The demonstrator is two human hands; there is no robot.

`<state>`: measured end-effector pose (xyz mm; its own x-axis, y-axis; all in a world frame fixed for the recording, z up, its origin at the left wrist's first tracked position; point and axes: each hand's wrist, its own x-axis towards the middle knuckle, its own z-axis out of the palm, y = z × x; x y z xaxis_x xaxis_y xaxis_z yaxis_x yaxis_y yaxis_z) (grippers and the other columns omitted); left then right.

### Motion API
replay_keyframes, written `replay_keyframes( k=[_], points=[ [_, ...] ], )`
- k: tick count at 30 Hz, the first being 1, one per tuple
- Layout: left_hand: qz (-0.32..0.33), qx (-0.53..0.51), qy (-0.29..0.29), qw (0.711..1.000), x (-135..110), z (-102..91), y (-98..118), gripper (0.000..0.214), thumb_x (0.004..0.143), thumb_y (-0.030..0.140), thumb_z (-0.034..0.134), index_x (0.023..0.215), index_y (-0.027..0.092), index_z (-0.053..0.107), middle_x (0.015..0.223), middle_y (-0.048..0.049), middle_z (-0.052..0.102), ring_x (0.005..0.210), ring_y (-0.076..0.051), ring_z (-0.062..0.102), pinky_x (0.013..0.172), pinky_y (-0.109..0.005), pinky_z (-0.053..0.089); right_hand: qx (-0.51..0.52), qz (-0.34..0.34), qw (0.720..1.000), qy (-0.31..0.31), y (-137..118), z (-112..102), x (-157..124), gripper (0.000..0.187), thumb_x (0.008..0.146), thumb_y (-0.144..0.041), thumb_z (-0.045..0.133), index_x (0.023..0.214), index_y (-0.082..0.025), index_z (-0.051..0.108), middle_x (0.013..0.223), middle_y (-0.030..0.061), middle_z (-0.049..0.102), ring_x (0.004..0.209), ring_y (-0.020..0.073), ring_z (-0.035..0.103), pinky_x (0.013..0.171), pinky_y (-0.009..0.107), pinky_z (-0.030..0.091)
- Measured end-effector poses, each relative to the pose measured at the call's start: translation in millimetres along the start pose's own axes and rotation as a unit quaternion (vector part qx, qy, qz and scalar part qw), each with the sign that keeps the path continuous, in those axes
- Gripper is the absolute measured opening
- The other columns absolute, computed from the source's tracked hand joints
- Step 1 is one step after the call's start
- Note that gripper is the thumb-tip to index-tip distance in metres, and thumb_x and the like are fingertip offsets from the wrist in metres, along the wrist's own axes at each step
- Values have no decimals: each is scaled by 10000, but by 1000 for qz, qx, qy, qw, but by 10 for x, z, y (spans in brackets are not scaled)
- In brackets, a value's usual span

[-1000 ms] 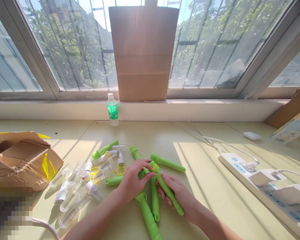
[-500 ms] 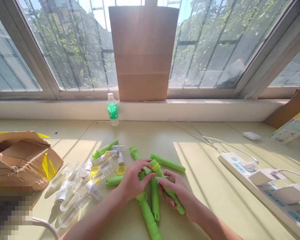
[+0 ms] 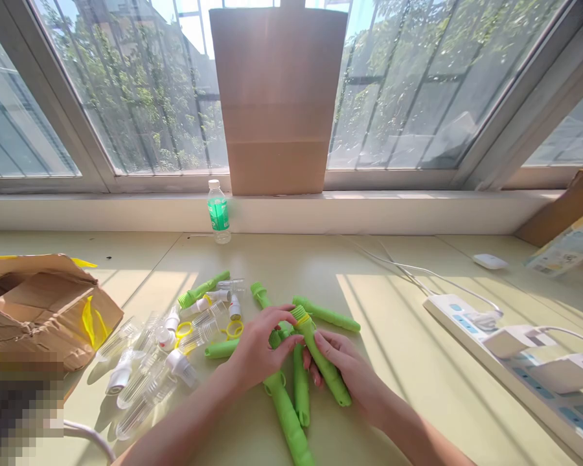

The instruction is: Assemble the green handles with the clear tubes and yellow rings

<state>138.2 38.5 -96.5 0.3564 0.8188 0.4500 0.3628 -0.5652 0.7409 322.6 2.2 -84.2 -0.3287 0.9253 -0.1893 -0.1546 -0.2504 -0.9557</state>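
My right hand (image 3: 342, 362) is wrapped round a ribbed green plastic tube (image 3: 326, 366), which slants with its threaded end up and to the left. Just below the thread sits a yellow ring (image 3: 303, 321). At that threaded end are the bent index finger and thumb of my left hand (image 3: 260, 346), closed about its left side. More green tubes lie beneath and around my hands, one green tube (image 3: 291, 421) towards the front and another green tube (image 3: 328, 315) behind. My left palm partly hides the green tube (image 3: 221, 349) to its left.
Left of my hands lie clear tubes (image 3: 140, 382) with white caps and yellow rings (image 3: 184, 330). Beyond them stands an open cardboard box (image 3: 53, 310). A bottle (image 3: 218, 213) is at the back, and a power strip (image 3: 466, 323) with plugs and cables on the right.
The green tube has turned in my right hand, its lower end swinging slightly left. My right thumb has shifted along it. My left hand stays nearly in place.
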Motion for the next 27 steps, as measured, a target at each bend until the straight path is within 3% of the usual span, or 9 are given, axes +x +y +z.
replay_keyframes(
  k=[12, 18, 23, 27],
  points=[
    [1, -1, -7, 1000, 2, 2, 39, 147, 837, 278, 679, 971, 238, 633, 1209, -68, 689, 1069, -233, 663, 889, -373, 556, -23, 33, 999, 14, 19, -53, 0, 385, 916, -532, 531, 777, -178, 584, 578, -24, 581, 363, 56, 415, 334, 175, 265],
    [-8, 5, -20, 1000, -4, 2, 18, 188, 830, 284, 683, 1008, 245, 639, 1241, -71, 672, 1088, -244, 658, 890, -373, 563, -64, 43, 997, 21, 1, -14, -28, 364, 869, -446, 631, 1136, -214, 544, 648, -23, 673, 300, 37, 394, 300, 153, 255],
    [-2, 2, -21, 1000, -13, -4, 6, 189, 836, 279, 676, 1016, 244, 633, 1235, -70, 670, 1099, -235, 649, 917, -371, 550, -65, 31, 996, 49, -13, -28, -17, 313, 814, -482, 689, 909, -213, 560, 724, -27, 653, 385, 71, 503, 308, 165, 342],
    [-2, 1, -21, 1000, -11, -6, 10, 171, 849, 285, 665, 1010, 243, 626, 1244, -68, 663, 1099, -230, 646, 935, -378, 539, -46, 0, 999, 29, -37, -27, -11, 352, 818, -526, 679, 873, -187, 604, 729, -10, 630, 490, 97, 554, 396, 195, 412]
  ],
)
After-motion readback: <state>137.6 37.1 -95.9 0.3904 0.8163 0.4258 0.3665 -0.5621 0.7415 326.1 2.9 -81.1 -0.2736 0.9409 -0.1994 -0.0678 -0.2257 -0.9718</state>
